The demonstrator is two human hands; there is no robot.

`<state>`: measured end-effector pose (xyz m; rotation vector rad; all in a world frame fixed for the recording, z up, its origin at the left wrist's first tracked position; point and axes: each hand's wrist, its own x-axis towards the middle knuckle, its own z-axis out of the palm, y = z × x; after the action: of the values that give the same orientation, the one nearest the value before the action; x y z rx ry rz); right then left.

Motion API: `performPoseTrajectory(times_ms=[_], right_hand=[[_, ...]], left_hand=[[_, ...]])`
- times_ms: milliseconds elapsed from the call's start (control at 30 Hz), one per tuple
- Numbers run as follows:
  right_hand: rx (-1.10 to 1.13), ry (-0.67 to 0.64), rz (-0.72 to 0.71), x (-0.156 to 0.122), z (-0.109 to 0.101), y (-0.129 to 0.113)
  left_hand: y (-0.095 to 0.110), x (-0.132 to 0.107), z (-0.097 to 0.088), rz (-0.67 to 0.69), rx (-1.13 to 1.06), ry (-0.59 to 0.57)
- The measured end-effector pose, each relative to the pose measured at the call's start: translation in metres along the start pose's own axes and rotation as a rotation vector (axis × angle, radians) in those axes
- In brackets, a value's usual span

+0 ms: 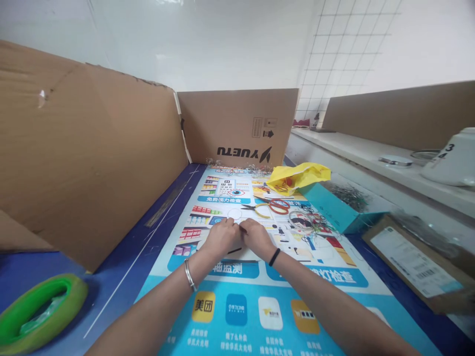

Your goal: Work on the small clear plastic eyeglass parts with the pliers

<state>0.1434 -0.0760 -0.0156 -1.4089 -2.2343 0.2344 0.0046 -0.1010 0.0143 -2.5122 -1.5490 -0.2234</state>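
My left hand (223, 236) and my right hand (257, 238) meet over the printed poster sheet (222, 291), fingertips pinched close together. A thin, pale wire loop (234, 208) stands out just beyond the fingertips, and both hands seem closed on it; the pinched part is hidden by the fingers. Just past my right hand lie pliers with yellow handles (262, 213) and scissors with orange-red handles (279, 206). To the right, a loose coil of thin wire (301, 220) rests on the sheet.
Farther right are a yellow bag (308, 173), a teal box (330, 210) holding tangled wire pieces (349, 197), and a labelled carton (415, 262). Cardboard walls (92, 148) stand left and behind. A green tape roll (76, 301) lies at near left. Wire scraps line the back.
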Motion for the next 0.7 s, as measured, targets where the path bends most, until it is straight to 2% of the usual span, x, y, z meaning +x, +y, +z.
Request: performPoseTrajectory(times_ms=[167, 333, 433, 567, 700], right_hand=[[0.218, 0.061, 0.055, 0.004, 0.001, 0.002], [0.537, 0.062, 0.162, 0.003, 0.008, 0.004], [0.747, 0.027, 0.219, 0.002, 0.014, 0.004], [0.984, 0.001, 0.288, -0.001, 0.015, -0.002], [1.136, 0.002, 0.359, -0.004, 0.012, -0.008]], left_hand=[[0.0, 0.0, -0.011, -0.055, 0.023, -0.015], [-0.004, 0.0, -0.009, -0.161, -0.021, 0.036], [-0.011, -0.001, -0.003, -0.246, -0.183, 0.07], [-0.021, -0.002, 0.004, -0.287, -0.464, 0.12], [-0.027, -0.002, 0.012, -0.433, -0.915, 0.084]])
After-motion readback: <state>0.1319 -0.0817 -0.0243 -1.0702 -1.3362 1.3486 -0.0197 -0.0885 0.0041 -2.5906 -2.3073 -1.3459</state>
